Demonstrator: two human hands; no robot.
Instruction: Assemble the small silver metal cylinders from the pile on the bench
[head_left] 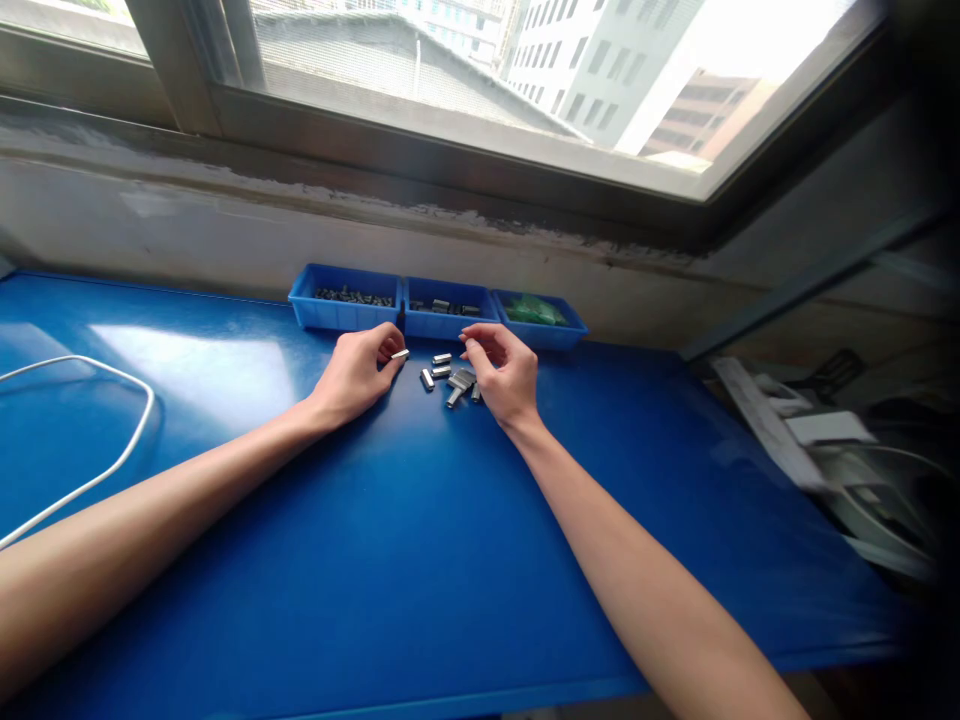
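Note:
My left hand (361, 368) rests on the blue table (420, 540) with its fingers curled, pinching a small silver metal piece (400, 354) at the fingertips. My right hand (501, 372) is just to the right, fingers bent and pinched together above a small pile of several silver metal pieces (448, 376) lying between both hands. Whether the right fingers grip one of the pieces is hidden.
Three blue trays stand in a row at the wall: the left tray (343, 300) holds dark small parts, the middle tray (444, 306) silver parts, the right tray (541, 316) green bags. A white cable (112, 470) loops at the left. Clutter lies off the table's right edge.

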